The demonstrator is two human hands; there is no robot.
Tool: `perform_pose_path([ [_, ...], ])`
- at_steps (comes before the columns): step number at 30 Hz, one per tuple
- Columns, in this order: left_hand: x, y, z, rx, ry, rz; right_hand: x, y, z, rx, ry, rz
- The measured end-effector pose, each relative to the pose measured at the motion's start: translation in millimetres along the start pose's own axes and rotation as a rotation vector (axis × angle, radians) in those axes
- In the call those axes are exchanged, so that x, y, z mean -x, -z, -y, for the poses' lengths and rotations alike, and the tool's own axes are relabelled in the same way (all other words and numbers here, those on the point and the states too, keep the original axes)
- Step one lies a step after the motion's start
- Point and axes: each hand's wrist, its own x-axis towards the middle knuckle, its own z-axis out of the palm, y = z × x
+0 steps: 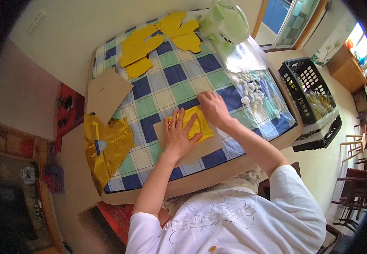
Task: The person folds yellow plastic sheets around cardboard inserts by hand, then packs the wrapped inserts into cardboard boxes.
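On the checked cloth [164, 99], yellow foil [201, 126] on cardboard [208, 147] is partly covered by the spread left hand [178, 136]. The right hand [214, 110] is curled beside it; its grip cannot be determined.

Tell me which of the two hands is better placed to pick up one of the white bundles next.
Probably the right hand: it is nearer the white bundles, while the left hand lies spread on the yellow foil.
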Motion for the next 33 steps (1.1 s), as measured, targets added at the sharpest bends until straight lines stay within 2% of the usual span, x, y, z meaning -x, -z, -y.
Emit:
perform_pose_path([
  [1, 0.7, -0.7, -0.3, -0.007, 0.005, -0.009, 1.8, 1.7, 3.7, -0.045, 0.033, 0.147],
  [4, 1.6, -3.5, -0.1, -0.016, 0.011, -0.009, 15.7, -15.6, 4.5, -0.015, 0.140, 0.124],
  [5, 0.7, -4.3, 1.6, -0.021, 0.007, -0.009, 15.5, -16.4, -1.1, 0.023, 0.109, 0.182],
  [9, 0.5, -3.5, -0.6, -0.021, 0.019, -0.006, 9.7, -3.3, -4.8, 0.162, 0.019, 0.147],
  [12, -1.0, -7.5, 2.7, -0.043, -0.003, -0.044, 19.2, 19.1, 1.7, 0.077, 0.250, 0.316],
  [15, 3.1, -5.2, 1.5, -0.021, 0.002, -0.047, 61.7, 32.0, 14.4, 0.027, 0.357, 0.472],
  [19, 2.2, -7.9, 1.7, -0.012, 0.000, -0.082, 94.8, 64.6, 16.8, 0.140, 0.347, 0.548],
  [28, 0.7, -3.3, 2.1, -0.015, 0.006, -0.026, 119.7, 74.9, 27.9, 0.227, 0.348, 0.508],
  [31, 1.0, -1.4, -0.7, -0.006, 0.022, -0.016, 107.9, 89.6, 30.9, 0.024, 0.196, 0.512],
  [33, 1.1, -4.4, 0.8, -0.012, 0.007, -0.041, 103.4, 86.9, 33.1, 0.066, 0.210, 0.441],
])
